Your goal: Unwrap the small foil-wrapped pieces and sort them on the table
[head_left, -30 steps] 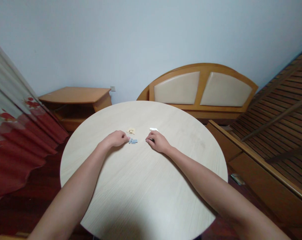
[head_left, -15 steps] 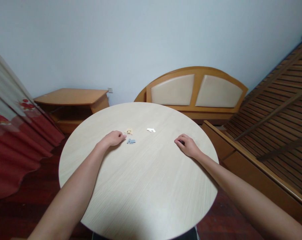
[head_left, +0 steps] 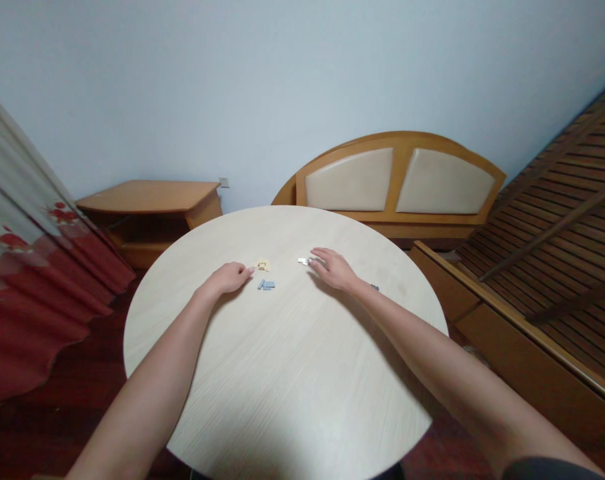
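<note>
My left hand (head_left: 229,277) rests on the round pale table (head_left: 282,373) with its fingers curled, fingertips close to a small tan piece (head_left: 263,265). Just right of it lie small grey-blue pieces (head_left: 267,285). My right hand (head_left: 333,267) lies flat with fingers stretched out, fingertips on or beside small white pieces (head_left: 303,261). A small dark piece (head_left: 375,287) shows on the table beside my right forearm.
Behind the table a wooden headboard (head_left: 397,180) with two beige pads leans on the wall. A low wooden stand (head_left: 152,207) sits at the back left. A slatted bed frame (head_left: 562,233) is at the right, a red and white curtain (head_left: 27,267) at the left.
My right hand went out to the table's right side, left a small dark piece there, and came back left to the white pieces, fingers now extended. The left hand stayed put.
</note>
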Available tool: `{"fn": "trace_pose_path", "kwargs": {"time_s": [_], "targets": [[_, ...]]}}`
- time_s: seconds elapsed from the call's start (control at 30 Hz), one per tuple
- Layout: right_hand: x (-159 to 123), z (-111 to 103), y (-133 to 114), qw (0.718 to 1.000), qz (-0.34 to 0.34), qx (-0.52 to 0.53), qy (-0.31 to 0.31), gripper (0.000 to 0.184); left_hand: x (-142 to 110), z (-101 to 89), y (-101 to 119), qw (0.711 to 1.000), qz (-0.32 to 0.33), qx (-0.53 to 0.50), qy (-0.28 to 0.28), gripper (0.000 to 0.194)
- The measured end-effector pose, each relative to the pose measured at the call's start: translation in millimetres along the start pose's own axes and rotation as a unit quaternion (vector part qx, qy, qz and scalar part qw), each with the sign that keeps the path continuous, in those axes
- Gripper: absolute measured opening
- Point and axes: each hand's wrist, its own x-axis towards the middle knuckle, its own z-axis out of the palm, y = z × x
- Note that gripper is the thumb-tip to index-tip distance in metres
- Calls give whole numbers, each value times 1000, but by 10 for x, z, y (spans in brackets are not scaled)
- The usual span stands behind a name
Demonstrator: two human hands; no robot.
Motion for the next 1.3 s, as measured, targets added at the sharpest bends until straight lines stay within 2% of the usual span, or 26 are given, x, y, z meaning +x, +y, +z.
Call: {"fn": "trace_pose_path", "kwargs": {"time_s": [0.13,0.2,0.27,0.43,0.63,0.73,0.8,0.87,0.93,1.0,1.1,1.17,1.23,1.3], "targets": [[365,458,-98,997,-34,-5,-74,34,19,3,-9,1000,-4,6,-3,53],[406,564,-37,995,-35,-3,-89,32,15,-6,-3,1000,-7,9,-10,54],[386,578,83,996,-32,15,-87,31,5,-15,6,1000,-7,10,-8,52],[245,373,537,997,-13,45,-65,30,-23,-39,29,1000,-9,5,-5,49],[-61,-96,1134,996,76,26,-26,26,-41,-53,34,1000,-9,0,-5,48],[-200,-328,1295,995,103,15,-2,24,-41,-56,35,1000,-10,3,-5,48],[-227,-411,1300,994,112,10,8,24,-38,-61,30,1000,-13,-2,-6,48],[-198,-400,1170,994,112,7,12,27,-30,-68,16,1000,-13,-10,-7,48],[-131,-282,862,995,101,7,19,30,-17,-74,-11,1000,-10,-20,-2,49],[-47,-73,375,998,60,24,24,33,-1,-76,-42,999,-12,-29,9,49],[89,319,-499,994,-71,73,-29,35,19,-68,-80,999,-16,-35,25,50],[171,554,-979,984,-143,88,-61,35,27,-58,-94,999,-14,-32,32,52],[218,720,-1257,976,-178,84,-87,31,35,-47,-106,999,-10,-29,35,52],[204,793,-1317,973,-183,82,-116,27,44,-37,-119,999,-6,-31,37,53]]}}
